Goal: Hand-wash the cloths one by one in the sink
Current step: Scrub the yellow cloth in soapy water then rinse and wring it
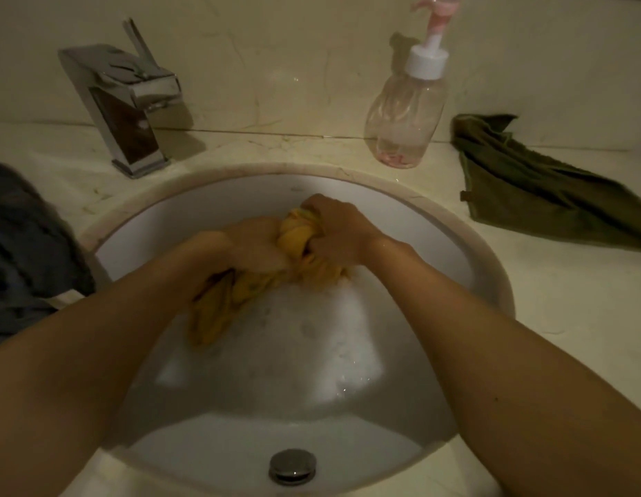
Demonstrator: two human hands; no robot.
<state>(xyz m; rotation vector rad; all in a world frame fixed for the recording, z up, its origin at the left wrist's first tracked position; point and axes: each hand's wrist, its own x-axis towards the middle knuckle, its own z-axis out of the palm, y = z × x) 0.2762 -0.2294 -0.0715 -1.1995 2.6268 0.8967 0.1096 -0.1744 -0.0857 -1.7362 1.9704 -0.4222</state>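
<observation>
Head view looks down into a round white sink set in a pale stone desk.

At the left edge of the frame a dark grey cloth lies bunched on the desk, just beside the sink rim. In the upper left a shiny metal tap stands behind the sink.

In the middle of the frame both arms reach into the sink. The left hand is curled tight on one end of a yellow cloth. The right hand is curled tight on the other end, so the two hands almost touch. The bit of cloth between them looks twisted into a lump. The rest of the yellow cloth hangs down under the left hand into the water. White soap foam floats on the water below the hands. A round metal plug sits at the bottom middle of the frame, on the near wall of the sink.

In the upper right a clear pump bottle with a white and pink top stands upright on the desk behind the sink, with a little pink soap at the bottom. At the right edge a dark green cloth lies crumpled on the desk, apart from the sink.
</observation>
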